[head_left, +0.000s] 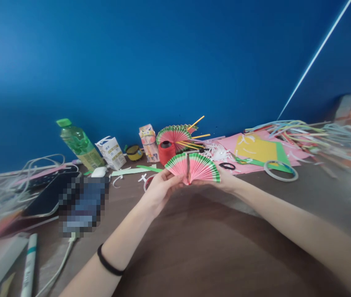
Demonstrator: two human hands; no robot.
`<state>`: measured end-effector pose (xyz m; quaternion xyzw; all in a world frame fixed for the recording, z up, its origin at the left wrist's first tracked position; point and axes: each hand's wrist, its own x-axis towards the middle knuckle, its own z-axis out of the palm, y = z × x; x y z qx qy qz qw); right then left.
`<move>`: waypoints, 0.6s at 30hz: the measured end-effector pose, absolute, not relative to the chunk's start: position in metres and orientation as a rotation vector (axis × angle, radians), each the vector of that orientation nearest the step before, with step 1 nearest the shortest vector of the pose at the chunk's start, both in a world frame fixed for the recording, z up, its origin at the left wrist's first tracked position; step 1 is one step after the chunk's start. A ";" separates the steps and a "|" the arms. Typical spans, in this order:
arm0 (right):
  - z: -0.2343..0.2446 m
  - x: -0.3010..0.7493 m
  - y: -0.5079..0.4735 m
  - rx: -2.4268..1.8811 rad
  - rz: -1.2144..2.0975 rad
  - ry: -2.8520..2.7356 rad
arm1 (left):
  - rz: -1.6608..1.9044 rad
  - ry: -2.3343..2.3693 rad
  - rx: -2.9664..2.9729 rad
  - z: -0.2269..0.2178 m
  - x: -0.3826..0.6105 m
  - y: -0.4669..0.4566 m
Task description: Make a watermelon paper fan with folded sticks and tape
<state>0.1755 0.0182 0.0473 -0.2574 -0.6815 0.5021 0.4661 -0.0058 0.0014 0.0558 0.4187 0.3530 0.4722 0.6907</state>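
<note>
Both my hands hold a pleated pink paper fan with green and white edges, shaped like a watermelon slice, above the brown table. My left hand pinches its lower left side, fingers closed on the folds. The right side of the fan rests in my right hand, whose fingers are mostly hidden behind the paper. A black band sits on my left wrist.
Behind the fan stand a red thread spool, more finished fans with yellow sticks, small cartons, and a green bottle. Coloured paper sheets, a tape ring and paper strips lie right. A phone, cables and a pen lie left.
</note>
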 end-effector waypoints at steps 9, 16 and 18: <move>0.036 0.172 0.021 -0.677 1.457 -1.482 | 1.103 0.950 0.965 0.066 -0.003 -0.004; 0.035 0.162 0.023 -0.613 1.652 -1.258 | 1.267 0.935 0.960 0.059 0.000 -0.004; 0.034 0.157 0.022 -0.579 1.714 -1.128 | 1.358 0.933 0.919 0.056 0.003 -0.005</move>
